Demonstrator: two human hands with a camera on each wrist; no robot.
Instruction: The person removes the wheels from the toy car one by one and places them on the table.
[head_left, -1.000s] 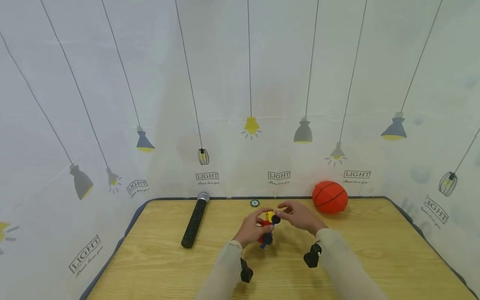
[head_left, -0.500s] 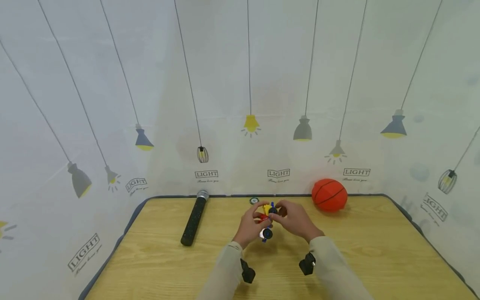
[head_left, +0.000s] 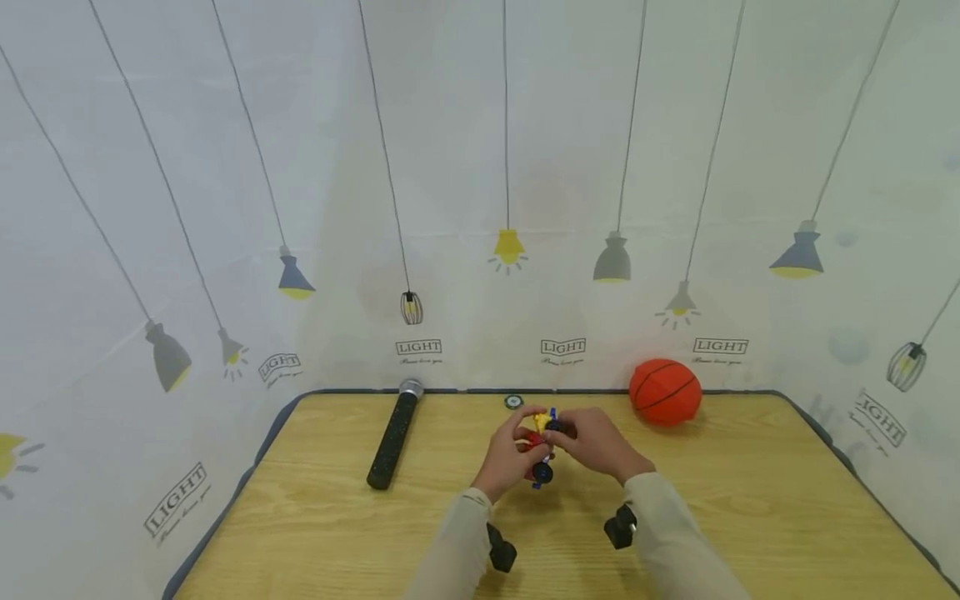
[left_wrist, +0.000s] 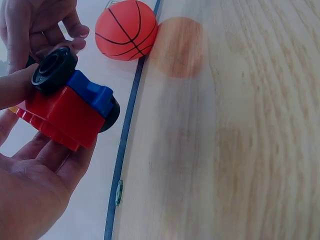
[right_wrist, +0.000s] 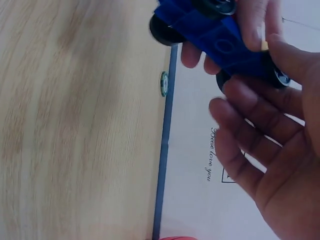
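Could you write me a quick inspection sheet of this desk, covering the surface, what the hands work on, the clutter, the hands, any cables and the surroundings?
Surface: wooden table with a dark rim, pale grain.
Things in hand: toy car of red, blue and yellow blocks with black wheels, held above the table between both hands.
Clutter: black microphone lying at the left; orange ball at the back right; small round green disc at the back edge.
Hands: left hand grips the car's red block; right hand holds its blue part.
Cables: nothing seen.
Surroundings: white backdrop printed with hanging lamps and the word LIGHT.
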